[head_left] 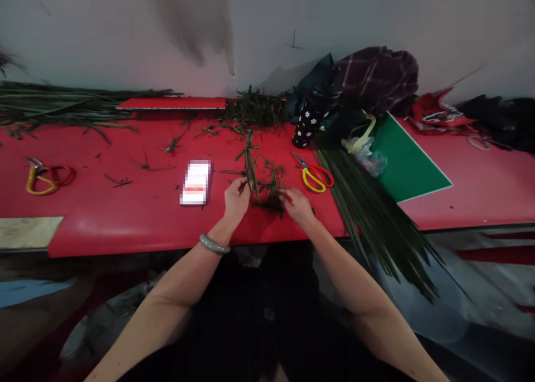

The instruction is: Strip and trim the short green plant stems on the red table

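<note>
On the red table both my hands work at a small woven piece of green leaf strips near the front edge. My left hand, with a pale bangle on its wrist, is closed with its fingers pinching a long strip that runs away from me. My right hand is closed on the dark knot of strips at the piece's right side. A pair of yellow and red scissors lies just right of my right hand.
A bundle of long green leaves hangs over the front edge at right, beside a green board. A blurred white phone lies left of my hands. More scissors at far left; leaves, dark cloth along the wall.
</note>
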{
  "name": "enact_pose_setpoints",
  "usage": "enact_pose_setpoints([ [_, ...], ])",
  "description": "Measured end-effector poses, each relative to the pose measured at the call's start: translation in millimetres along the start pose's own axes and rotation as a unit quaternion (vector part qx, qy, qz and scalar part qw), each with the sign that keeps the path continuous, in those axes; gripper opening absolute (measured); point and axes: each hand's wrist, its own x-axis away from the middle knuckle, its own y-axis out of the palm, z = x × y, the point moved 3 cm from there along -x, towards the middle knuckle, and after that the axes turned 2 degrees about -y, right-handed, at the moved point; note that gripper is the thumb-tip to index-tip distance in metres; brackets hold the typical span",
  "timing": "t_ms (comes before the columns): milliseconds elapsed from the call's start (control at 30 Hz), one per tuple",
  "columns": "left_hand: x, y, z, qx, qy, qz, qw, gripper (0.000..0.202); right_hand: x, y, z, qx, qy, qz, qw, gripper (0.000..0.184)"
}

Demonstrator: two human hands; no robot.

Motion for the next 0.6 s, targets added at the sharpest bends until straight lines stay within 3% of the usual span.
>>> enact_pose_setpoints([
  [167, 30.3, 4.5, -4.1, -0.010, -0.021, -0.040, 0.999, 0.012, 15.6, 9.1, -19.2, -0.152, 0.072, 0.060, 0.984, 0.026],
  [267, 43.2, 6.9, -7.6, -0.012, -0.019, -0.054, 0.998, 0.013, 18.2, 25.0, -29.5, -0.198, 0.060, 0.071, 0.976, 0.025],
  [433, 52.0, 6.6, -17.2, -0.039, -0.015, -0.078, 0.996, 0.017, 22.7, 37.1, -35.1, -0.219, 0.027, 0.080, 0.972, 0.025],
  [600, 53.1, 5.9, -18.5, -0.050, -0.016, -0.079, 0.996, 0.020, 12.4, 25.5, -21.8, -0.170, 0.036, 0.101, 0.980, 0.026],
])
